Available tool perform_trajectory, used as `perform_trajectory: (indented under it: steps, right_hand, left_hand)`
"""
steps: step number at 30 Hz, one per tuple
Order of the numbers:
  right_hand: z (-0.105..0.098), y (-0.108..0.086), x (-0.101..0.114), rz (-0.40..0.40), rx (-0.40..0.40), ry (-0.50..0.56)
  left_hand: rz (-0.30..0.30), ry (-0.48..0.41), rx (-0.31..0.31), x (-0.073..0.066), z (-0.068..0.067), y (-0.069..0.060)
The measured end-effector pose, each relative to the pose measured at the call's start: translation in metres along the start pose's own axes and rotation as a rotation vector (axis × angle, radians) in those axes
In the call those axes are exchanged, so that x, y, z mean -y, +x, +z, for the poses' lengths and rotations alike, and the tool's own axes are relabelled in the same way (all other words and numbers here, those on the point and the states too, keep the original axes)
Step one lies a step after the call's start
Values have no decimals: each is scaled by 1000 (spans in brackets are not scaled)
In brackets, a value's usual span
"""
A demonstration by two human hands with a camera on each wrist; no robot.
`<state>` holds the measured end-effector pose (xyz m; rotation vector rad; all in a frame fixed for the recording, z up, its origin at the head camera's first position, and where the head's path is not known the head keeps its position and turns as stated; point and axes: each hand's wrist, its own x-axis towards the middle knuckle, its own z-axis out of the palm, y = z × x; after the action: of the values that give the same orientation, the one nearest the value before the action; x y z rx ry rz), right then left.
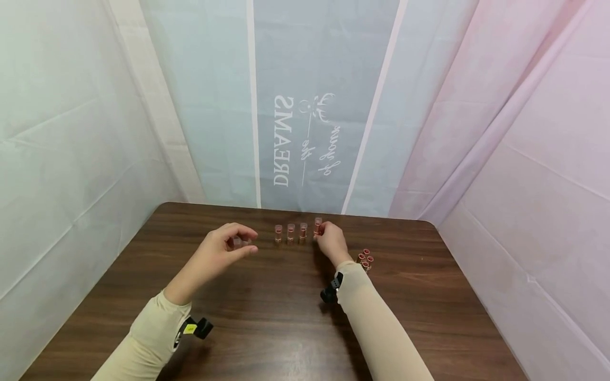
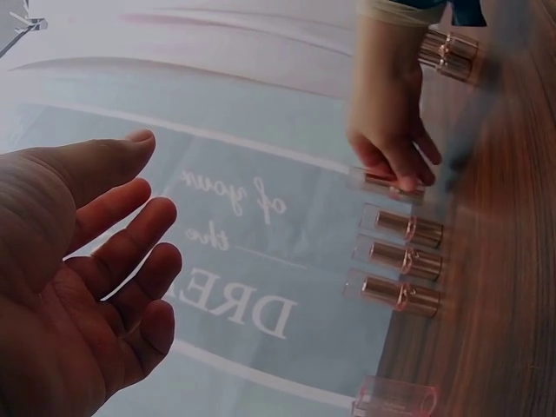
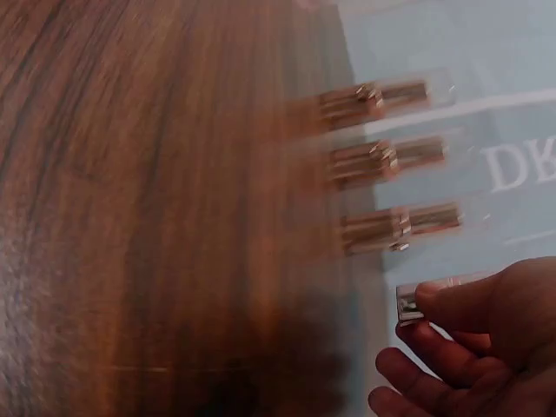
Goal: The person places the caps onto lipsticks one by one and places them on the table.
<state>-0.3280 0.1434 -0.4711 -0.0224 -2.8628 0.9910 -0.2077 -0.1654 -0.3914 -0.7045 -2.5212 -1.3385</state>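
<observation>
My right hand (image 1: 333,243) pinches a rose-gold lipstick tube (image 1: 317,226) with a clear cap between thumb and fingers. In the right wrist view the tube's metallic base (image 3: 408,304) shows at the fingertips. To its left, three like capped lipstick tubes (image 1: 290,233) stand upright in a row. My left hand (image 1: 221,248) is held with loosely bent fingers and a gap between thumb and index finger; the left wrist view shows nothing in it. Behind those fingers are clear caps (image 1: 241,242), partly hidden; one clear cap (image 2: 395,398) appears in the left wrist view.
Several uncapped rose-gold tubes (image 1: 365,259) stand clustered beside my right wrist. The brown wooden table (image 1: 276,317) ends just behind the row, where a printed blue-grey curtain (image 1: 324,63) hangs. White and pinkish cloth walls flank both sides.
</observation>
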Motion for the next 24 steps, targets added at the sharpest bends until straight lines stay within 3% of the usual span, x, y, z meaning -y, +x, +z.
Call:
perform_trajectory:
  steps: [14, 20, 24]
  right_hand:
    - [14, 5, -10, 22, 2, -9]
    - [6, 4, -8, 25, 38, 20]
    - [-5, 4, -6, -8, 32, 98]
  left_hand:
    - [-39, -1, -6, -1, -11, 2]
    - [-39, -42, -12, 3, -13, 3]
    - [-58, -48, -15, 5, -14, 1]
